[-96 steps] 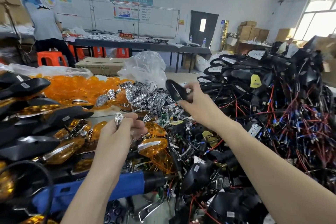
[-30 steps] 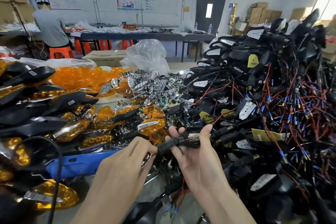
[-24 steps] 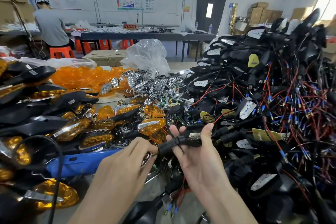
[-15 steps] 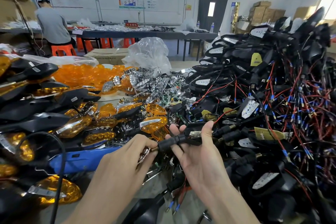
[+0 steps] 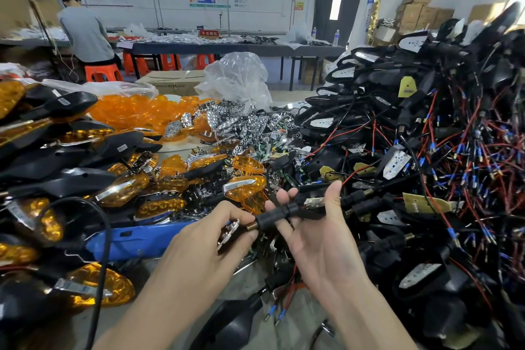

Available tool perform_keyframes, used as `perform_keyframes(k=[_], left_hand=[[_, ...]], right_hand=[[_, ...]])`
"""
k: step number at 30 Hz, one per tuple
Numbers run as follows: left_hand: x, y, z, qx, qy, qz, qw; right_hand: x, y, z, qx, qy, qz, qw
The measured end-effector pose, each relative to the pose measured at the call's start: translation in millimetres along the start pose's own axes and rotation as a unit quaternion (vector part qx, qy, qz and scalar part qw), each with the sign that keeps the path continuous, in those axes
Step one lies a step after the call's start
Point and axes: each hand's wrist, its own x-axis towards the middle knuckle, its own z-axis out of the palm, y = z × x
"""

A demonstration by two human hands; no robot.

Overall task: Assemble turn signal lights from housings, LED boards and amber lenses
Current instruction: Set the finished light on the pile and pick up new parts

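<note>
My right hand [image 5: 318, 236] gripping housing [image 5: 284, 212]; my left hand [image 5: 204, 239] pinching chrome insert [image 5: 228, 231] beside it; am steadying, aligning before pressing.

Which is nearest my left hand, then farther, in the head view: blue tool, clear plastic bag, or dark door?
1. Blue tool, just left of the left hand.
2. Clear plastic bag, beyond the parts pile.
3. Dark door, on the far wall.

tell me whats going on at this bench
A person is mid-assembly on a turn signal. The right hand holds a black housing by its stem, while the left hand grips a small silver piece beside the stem's threaded end. Wired housings are heaped on the right, loose amber lenses at back left, finished lights on the left.
</note>
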Motion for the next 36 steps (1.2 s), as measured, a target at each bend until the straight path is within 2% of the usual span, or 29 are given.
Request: perform_keyframes(k=[8, 16, 25, 36], left_hand=[[0, 6, 4, 0.03, 0.017, 0.002, 0.999], [-1, 9, 4, 0.133, 0.061, 0.038, 0.988], [1, 7, 1, 0.149, 0.072, 0.057, 0.985], [6, -7, -14, 0.235, 0.093, 0.151, 0.956]], right_hand=[[2, 11, -3, -0.023, -0.016, 0.027, 0.999], [-1, 16, 2, -0.031, -0.002, 0.018, 0.999], [-3, 14, 0, -0.05, -0.038, 0.003, 0.998], [-4, 3, -5, -0.114, -0.038, 0.015, 0.993]])
